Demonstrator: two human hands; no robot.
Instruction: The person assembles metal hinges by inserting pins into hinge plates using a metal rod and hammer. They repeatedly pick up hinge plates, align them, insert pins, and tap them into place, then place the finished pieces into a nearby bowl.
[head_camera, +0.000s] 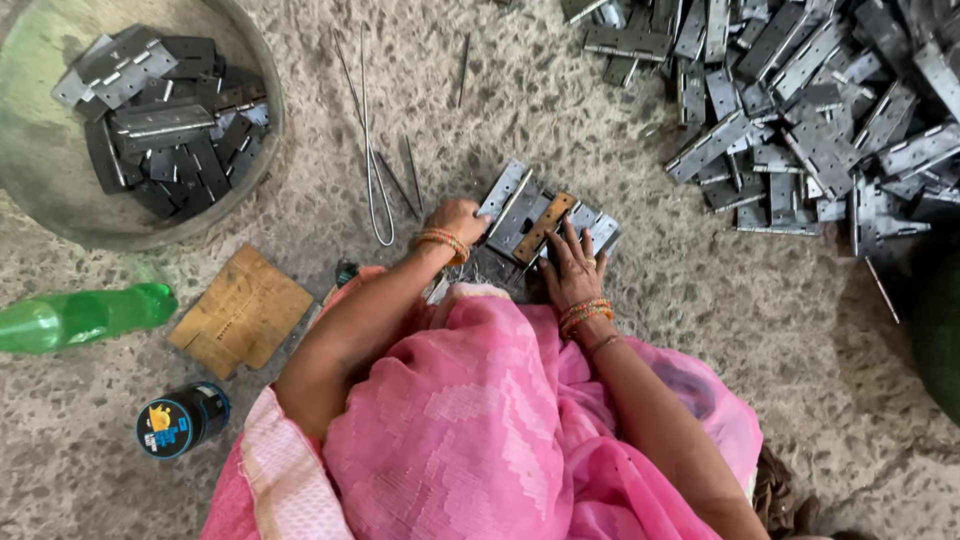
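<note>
My left hand grips one end of the hinges on the floor just before my knees; my right hand lies flat, fingers spread. Sharp plate edges could nick fingertips; the row could slip apart.

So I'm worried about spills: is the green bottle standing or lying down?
Lying down: the green bottle rests lengthwise on the floor.

A rough, speckled grey stone floor fills the view, lit by soft, even daylight with faint shadows; it looks gritty and dusty throughout, and darkens into deep shade at the far right edge, beyond the heap of metal
</note>
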